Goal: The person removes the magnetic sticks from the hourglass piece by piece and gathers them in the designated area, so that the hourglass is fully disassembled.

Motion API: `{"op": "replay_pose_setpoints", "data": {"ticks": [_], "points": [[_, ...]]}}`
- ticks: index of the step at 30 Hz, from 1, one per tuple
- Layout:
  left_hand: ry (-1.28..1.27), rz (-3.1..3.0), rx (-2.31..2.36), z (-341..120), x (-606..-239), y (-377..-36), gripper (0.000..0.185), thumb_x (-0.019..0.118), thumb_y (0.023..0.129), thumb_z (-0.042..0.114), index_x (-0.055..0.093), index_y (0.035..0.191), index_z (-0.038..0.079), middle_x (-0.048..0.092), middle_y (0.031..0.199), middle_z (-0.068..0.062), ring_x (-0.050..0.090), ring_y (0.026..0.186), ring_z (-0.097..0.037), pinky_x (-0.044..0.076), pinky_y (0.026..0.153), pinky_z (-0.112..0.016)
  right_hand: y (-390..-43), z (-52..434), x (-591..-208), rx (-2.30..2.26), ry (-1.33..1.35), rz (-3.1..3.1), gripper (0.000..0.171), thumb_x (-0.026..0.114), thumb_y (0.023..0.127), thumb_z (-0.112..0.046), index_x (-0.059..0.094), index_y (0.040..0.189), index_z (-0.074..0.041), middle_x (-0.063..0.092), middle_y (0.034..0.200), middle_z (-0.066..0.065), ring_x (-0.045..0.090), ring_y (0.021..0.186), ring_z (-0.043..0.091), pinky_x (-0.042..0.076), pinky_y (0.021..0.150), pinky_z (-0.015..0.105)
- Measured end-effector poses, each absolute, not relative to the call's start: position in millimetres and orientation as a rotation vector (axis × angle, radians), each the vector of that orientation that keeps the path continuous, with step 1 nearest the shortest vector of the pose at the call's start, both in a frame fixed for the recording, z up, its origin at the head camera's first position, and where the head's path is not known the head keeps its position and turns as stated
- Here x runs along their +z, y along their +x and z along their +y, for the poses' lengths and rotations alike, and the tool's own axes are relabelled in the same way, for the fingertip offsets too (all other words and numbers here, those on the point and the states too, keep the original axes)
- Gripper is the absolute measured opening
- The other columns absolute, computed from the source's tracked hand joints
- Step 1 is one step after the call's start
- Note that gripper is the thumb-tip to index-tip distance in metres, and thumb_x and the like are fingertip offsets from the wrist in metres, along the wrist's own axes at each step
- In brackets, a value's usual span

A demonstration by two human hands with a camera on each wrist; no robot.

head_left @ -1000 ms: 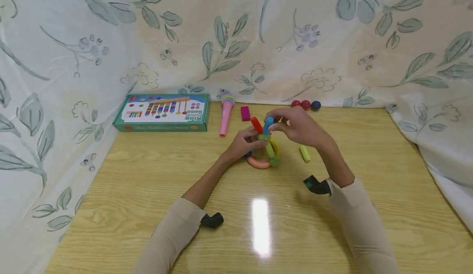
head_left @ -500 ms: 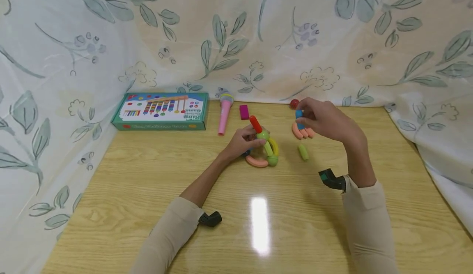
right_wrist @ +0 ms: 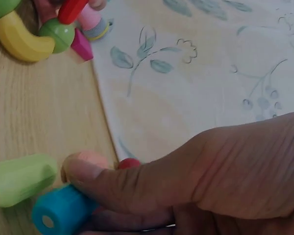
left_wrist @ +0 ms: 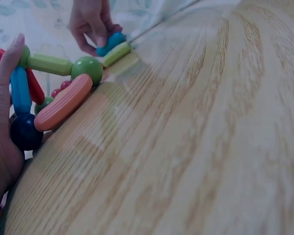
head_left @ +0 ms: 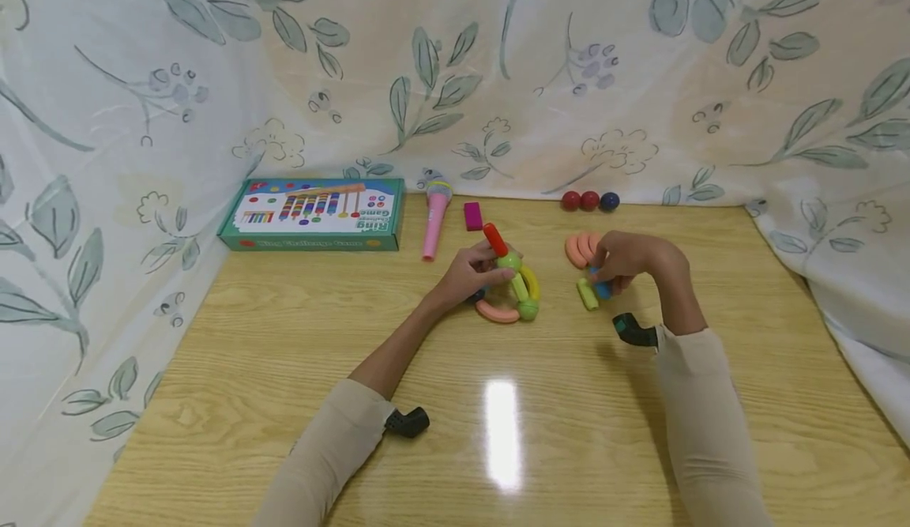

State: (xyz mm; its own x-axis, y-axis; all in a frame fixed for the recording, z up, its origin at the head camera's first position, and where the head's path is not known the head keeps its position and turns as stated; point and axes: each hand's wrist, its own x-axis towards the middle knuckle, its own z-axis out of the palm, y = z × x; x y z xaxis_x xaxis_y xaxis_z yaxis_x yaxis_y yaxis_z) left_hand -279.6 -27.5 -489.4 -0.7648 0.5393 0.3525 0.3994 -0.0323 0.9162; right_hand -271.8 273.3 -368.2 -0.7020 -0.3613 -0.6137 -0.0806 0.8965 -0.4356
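Left hand, fingers curled round the rod-and-ball model, steadies it on the worktop. Right hand pinches a blue rod low beside the green rod, the two just touching. Best practice, judged: bring the rods together squarely while keeping the model pinned.

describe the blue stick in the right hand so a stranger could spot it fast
On the wooden table, look right of the colourful rod-and-ball structure. The right hand pinches a short blue stick, beside a loose light-green stick, the only blue piece there.
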Motion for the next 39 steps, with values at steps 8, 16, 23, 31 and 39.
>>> {"op": "replay_pose_setpoints", "data": {"ticks": [8,16,23,31,39], "points": [[1.012,2.103,1.932,-28.1,-488.8,-279.2,0.039,0.078,0.095,0.031,0.075,0.122,0.003,0.06,0.102,0.005,0.041,0.076,-0.018,0.034,0.067,-0.021,-277.3,278.0,-379.5,-0.525,-0.231,2.281,0.031,0.066,0.103,-0.019,0.061,0.117,0.008,0.066,0.095,0.01,0.07,0.079,0.013,0.059,0.076,0.027],[1.008,2.102,1.922,-28.3,-488.4,-279.2,0.039,0.078,0.096,0.032,0.075,0.123,0.004,0.056,0.095,0.003,0.041,0.076,-0.018,0.034,0.067,-0.022,-278.5,276.7,-383.0,-0.48,-0.229,2.265,0.038,0.064,0.105,-0.029,0.063,0.117,0.007,0.068,0.095,0.009,0.072,0.082,0.014,0.059,0.078,0.029],[1.002,2.099,1.924,-28.0,-488.2,-280.0,0.04,0.078,0.095,0.034,0.075,0.123,0.005,0.058,0.097,0.003,0.042,0.076,-0.016,0.034,0.067,-0.022,-275.3,260.0,-378.1,-0.39,-0.141,2.283,0.045,0.071,0.098,-0.048,0.052,0.076,-0.014,0.044,0.062,-0.007,0.057,0.058,0.009,0.047,0.061,0.023],[0.985,2.102,1.921,-27.5,-488.9,-279.2,0.032,0.077,0.097,0.024,0.074,0.123,0.005,0.057,0.096,0.003,0.041,0.076,-0.018,0.034,0.067,-0.021,-274.2,252.7,-379.0,-0.39,-0.068,2.301,0.041,0.077,0.095,-0.041,0.056,0.081,-0.009,0.056,0.07,-0.002,0.071,0.063,0.011,0.056,0.063,0.024],[1.003,2.092,1.922,-26.8,-489.1,-281.4,0.037,0.077,0.096,0.032,0.075,0.123,0.006,0.057,0.096,0.003,0.041,0.076,-0.018,0.034,0.066,-0.022,-272.6,257.2,-377.5,-0.437,-0.066,2.272,0.04,0.075,0.097,-0.04,0.054,0.083,-0.008,0.058,0.068,-0.002,0.073,0.062,0.013,0.056,0.061,0.023]]}}
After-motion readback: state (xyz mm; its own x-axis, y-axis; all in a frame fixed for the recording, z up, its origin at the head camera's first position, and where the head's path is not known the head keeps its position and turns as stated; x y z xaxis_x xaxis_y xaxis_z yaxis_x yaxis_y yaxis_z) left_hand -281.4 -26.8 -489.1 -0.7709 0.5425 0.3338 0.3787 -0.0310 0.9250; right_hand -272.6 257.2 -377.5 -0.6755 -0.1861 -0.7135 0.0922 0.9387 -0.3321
